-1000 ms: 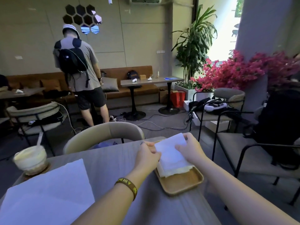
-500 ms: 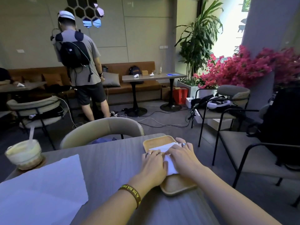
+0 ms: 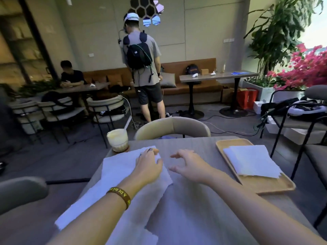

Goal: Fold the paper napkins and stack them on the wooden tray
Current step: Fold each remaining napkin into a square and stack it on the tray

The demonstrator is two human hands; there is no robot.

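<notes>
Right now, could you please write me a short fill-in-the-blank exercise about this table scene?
The folded napkins lie on the wooden ___.
The left hand rests on the unfolded napkins on the ___.
The right hand holds ___.
Missing: tray; table; nothing.

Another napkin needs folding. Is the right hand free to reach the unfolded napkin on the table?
Likely yes: the right hand hovers open just beside the unfolded napkin, with only bare table between them.
</notes>
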